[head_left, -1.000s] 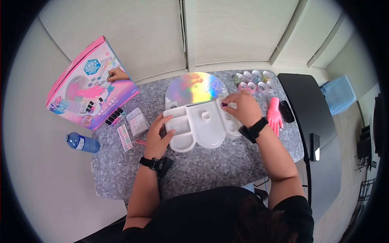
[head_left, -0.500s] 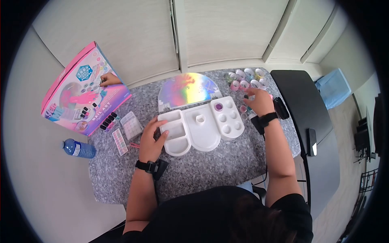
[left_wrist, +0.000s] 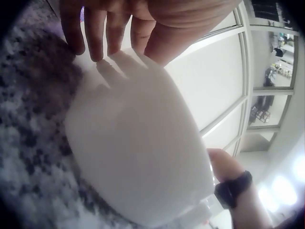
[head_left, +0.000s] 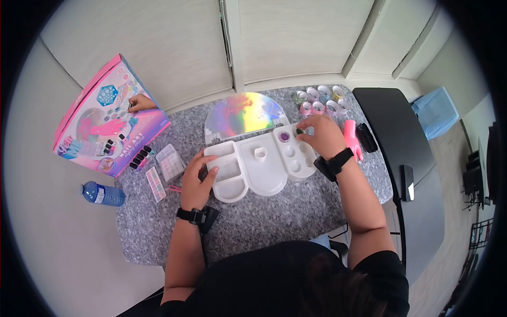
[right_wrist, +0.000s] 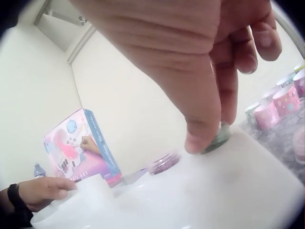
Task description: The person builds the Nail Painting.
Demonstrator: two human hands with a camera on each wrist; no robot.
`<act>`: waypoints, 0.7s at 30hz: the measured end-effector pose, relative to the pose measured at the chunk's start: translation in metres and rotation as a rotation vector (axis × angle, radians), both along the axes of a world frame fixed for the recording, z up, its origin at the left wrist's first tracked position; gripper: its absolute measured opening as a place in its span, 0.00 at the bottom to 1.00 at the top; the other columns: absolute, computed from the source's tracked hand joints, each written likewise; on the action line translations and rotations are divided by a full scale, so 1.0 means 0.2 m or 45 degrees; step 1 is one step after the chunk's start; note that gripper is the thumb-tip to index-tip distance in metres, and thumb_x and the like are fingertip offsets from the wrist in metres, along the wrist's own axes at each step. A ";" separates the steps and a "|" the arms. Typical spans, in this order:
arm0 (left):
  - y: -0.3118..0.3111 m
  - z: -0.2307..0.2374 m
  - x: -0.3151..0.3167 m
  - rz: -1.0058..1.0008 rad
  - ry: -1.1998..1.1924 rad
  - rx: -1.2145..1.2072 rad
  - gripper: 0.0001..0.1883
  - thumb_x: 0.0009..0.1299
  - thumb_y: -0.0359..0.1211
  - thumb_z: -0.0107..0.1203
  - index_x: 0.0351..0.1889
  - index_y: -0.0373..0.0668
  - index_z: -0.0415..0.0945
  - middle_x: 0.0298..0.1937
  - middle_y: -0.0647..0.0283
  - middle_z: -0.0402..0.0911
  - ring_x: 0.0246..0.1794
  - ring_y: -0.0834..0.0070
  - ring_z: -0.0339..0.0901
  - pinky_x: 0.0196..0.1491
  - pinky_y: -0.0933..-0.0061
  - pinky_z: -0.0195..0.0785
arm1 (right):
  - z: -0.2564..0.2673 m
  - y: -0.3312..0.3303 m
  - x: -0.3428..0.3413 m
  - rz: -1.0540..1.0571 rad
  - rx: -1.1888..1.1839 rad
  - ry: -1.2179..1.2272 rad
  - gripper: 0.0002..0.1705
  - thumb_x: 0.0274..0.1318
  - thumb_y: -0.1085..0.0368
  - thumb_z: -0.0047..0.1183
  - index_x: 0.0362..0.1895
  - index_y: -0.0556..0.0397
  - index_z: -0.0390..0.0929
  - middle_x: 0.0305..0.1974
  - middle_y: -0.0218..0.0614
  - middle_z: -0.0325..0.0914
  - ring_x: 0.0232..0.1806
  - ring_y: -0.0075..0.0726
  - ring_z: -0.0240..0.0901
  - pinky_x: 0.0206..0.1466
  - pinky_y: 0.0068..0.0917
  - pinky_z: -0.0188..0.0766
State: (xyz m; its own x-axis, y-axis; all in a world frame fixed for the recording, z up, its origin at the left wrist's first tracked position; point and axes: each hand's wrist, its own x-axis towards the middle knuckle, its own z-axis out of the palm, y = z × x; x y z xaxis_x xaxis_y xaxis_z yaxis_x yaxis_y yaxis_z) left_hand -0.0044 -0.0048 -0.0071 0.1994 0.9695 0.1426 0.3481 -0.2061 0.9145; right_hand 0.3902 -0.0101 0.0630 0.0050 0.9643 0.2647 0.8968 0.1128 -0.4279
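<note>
A white plastic tray with compartments and round wells lies on the table. My left hand holds its left edge, thumb over the rim, while several fingers lie against its outer wall in the left wrist view. Over the tray's right section, my right hand pinches a small clear pot with green contents between thumb and forefinger, right at the upper right well. A similar purple pot sits in the upper left well beside it.
Behind the tray stands a shiny holographic panel. Rolls of tape and a pink model hand are to the right. On the left are a nail art box, nail polish bottles, a clear case and a water bottle.
My right hand let go of the purple pot in its well, moved right off the tray, then came back left with the green pot. The left hand stays on the tray's edge.
</note>
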 end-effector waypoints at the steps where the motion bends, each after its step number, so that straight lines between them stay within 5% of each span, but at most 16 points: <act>1: 0.00 0.00 0.00 0.002 0.009 0.009 0.17 0.79 0.28 0.67 0.64 0.44 0.87 0.81 0.53 0.78 0.78 0.61 0.78 0.73 0.65 0.72 | 0.00 0.01 0.01 0.019 -0.015 0.000 0.15 0.52 0.62 0.79 0.45 0.50 0.95 0.45 0.41 0.93 0.53 0.54 0.87 0.68 0.47 0.77; 17: 0.00 0.03 0.02 0.031 0.067 0.045 0.16 0.79 0.30 0.67 0.63 0.44 0.87 0.79 0.56 0.80 0.70 0.66 0.82 0.66 0.67 0.75 | 0.05 0.03 0.10 0.094 -0.282 0.374 0.20 0.53 0.63 0.77 0.51 0.54 0.95 0.51 0.44 0.94 0.58 0.49 0.89 0.63 0.43 0.82; 21: 0.00 0.01 0.01 0.061 0.068 -0.025 0.15 0.80 0.30 0.67 0.63 0.44 0.87 0.79 0.55 0.80 0.74 0.63 0.81 0.70 0.66 0.74 | -0.11 0.00 0.35 0.013 -0.246 0.118 0.21 0.52 0.63 0.76 0.52 0.51 0.95 0.50 0.44 0.94 0.56 0.49 0.89 0.62 0.44 0.82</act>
State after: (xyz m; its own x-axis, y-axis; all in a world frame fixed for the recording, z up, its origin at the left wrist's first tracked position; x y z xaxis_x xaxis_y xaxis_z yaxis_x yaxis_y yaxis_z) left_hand -0.0015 -0.0054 -0.0043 0.1598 0.9806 0.1137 0.4056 -0.1702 0.8980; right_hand 0.4596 -0.0107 0.0404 0.0107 0.9972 0.0741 0.8517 0.0298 -0.5232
